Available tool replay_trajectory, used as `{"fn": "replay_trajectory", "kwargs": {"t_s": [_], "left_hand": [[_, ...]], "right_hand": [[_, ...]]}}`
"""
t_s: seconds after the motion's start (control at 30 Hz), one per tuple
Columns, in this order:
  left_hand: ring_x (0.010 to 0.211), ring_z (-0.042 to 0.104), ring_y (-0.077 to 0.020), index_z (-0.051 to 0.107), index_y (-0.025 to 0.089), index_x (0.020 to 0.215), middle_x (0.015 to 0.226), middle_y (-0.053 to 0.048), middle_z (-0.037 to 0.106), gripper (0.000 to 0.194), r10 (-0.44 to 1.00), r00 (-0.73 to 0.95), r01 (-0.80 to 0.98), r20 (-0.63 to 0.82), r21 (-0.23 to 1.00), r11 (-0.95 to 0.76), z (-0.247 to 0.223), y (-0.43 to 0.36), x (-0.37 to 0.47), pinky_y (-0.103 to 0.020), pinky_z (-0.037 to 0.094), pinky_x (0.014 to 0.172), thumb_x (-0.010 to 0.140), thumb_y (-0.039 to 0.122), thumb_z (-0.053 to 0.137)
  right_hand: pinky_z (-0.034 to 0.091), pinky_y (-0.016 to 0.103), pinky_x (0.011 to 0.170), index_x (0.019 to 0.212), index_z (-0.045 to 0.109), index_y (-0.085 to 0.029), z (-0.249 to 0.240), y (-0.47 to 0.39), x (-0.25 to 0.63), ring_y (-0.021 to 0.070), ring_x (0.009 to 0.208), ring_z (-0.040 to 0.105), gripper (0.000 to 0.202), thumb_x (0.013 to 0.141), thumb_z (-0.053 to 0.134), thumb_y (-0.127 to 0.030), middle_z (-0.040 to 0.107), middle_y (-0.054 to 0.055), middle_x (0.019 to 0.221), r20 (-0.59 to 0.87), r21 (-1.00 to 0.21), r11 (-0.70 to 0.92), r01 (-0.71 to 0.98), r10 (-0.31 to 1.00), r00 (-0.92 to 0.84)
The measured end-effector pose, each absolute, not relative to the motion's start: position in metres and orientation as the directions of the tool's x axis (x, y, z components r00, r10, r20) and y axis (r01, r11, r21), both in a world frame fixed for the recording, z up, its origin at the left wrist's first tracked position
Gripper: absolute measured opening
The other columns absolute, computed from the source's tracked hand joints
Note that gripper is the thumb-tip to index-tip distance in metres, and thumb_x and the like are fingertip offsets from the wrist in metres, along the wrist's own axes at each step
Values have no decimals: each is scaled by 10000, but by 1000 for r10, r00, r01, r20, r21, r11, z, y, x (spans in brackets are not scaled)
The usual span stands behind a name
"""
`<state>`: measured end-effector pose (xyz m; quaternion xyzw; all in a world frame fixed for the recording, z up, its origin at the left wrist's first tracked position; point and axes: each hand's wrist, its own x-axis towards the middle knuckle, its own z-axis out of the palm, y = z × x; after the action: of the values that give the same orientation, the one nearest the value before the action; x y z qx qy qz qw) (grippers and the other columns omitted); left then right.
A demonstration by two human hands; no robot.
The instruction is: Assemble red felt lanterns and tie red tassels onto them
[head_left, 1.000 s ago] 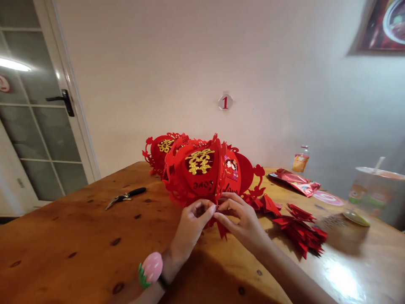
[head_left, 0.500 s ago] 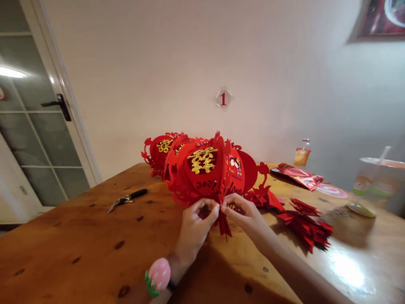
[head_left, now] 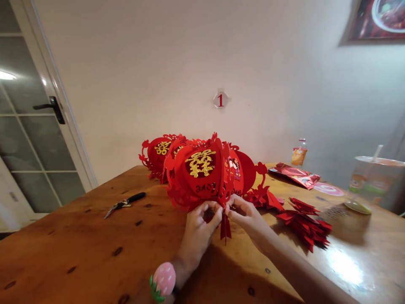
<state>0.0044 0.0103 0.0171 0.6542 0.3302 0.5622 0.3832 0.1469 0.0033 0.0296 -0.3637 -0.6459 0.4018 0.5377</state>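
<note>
A red felt lantern [head_left: 202,173] with gold characters stands on the wooden table [head_left: 79,249], upside down by its lettering. My left hand [head_left: 202,228] pinches its lower edge from the left. My right hand [head_left: 245,215] pinches the same spot from the right, fingertips almost meeting. A small red tassel [head_left: 225,226] hangs down between the two hands. Another red lantern [head_left: 158,154] sits behind, to the left. A pink strawberry charm [head_left: 163,280] is on my left wrist.
Keys with a black fob [head_left: 125,202] lie left of the lantern. A pile of red tassels [head_left: 303,223] lies to the right. Further right are a red foil bag [head_left: 295,175], a small bottle [head_left: 299,154] and a lidded plastic cup with a straw [head_left: 373,181]. A door [head_left: 31,126] is at the left.
The lantern has been lifted and tilted slightly, and the tassel now hangs lower and straighter between my fingertips. Both hands stayed at its lower edge.
</note>
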Motion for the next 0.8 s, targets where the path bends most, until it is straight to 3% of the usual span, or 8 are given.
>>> {"fn": "replay_trajectory", "kwargs": {"t_s": [0.2,0.37,0.5,0.8], "left_hand": [[713,569,-133,623,142,740,755,-24,648,153,862,109,12,495,866,-499,18,13,4,-214,453,688,742,294,612],[695,577,-127,647,139,737,734,-22,655,180,907,27,-124,421,901,-415,16,22,0,-223,465,690,697,314,652],[720,589,-131,660,149,755,761,-22,670,184,923,37,-224,384,903,-367,14,25,0,-230,469,702,692,322,662],[753,576,-133,652,155,752,768,-15,662,171,935,64,-264,350,909,-322,17,18,4,-230,456,724,691,315,662]], "right_hand": [[374,230,636,701,507,-188,29,4,147,116,669,457,147,702,599,-302,494,-22,706,375,-925,381,0,911,-169],[397,238,703,796,549,-193,31,3,147,123,751,491,183,761,577,-371,539,-8,780,352,-934,357,-2,922,-161],[434,269,752,863,554,-200,29,5,146,138,801,535,246,722,627,-389,575,9,851,371,-924,382,28,909,-190],[471,261,681,790,564,-195,21,9,141,134,721,563,222,708,639,-386,600,13,781,465,-867,482,124,873,-146]]}}
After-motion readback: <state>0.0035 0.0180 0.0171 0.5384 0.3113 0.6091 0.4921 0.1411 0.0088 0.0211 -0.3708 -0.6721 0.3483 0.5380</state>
